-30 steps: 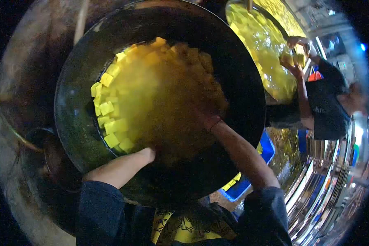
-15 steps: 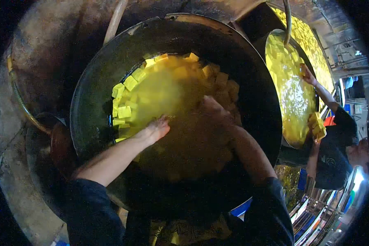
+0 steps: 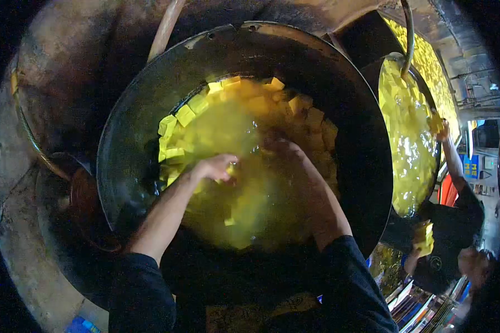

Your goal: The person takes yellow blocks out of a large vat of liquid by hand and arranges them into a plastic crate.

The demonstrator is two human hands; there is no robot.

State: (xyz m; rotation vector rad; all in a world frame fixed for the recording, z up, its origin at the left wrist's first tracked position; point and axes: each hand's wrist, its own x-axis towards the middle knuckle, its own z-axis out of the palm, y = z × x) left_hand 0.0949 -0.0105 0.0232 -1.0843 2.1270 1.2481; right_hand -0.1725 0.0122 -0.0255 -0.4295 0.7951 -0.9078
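A large dark wok [image 3: 136, 122] fills the middle of the view, holding cloudy yellow liquid [image 3: 216, 130]. Yellow tofu blocks [image 3: 185, 115] line the far and left rim of the liquid, with dimmer ones along the right. My left hand [image 3: 219, 168] is over the liquid left of centre, its fingers bent and apart from the thumb; a patch of yellow shows between them. Opposite it, my right hand [image 3: 280, 145] reaches to the liquid in shadow, its fingers dark and blurred. Between and below both hands the liquid is streaked and rippled.
At the right, another person [image 3: 447, 238] works at a second wok [image 3: 436, 139] of yellow blocks, one hand holding a yellow block [image 3: 425, 238]. Pale pipes [image 3: 166, 28] come down behind my wok. A hose [image 3: 30, 136] curves at the left beside a brown round vessel [image 3: 86, 202].
My left hand has shifted slightly right, its fingers more bent. My right hand stays near the same spot. The liquid looks more stirred, and the view has turned slightly.
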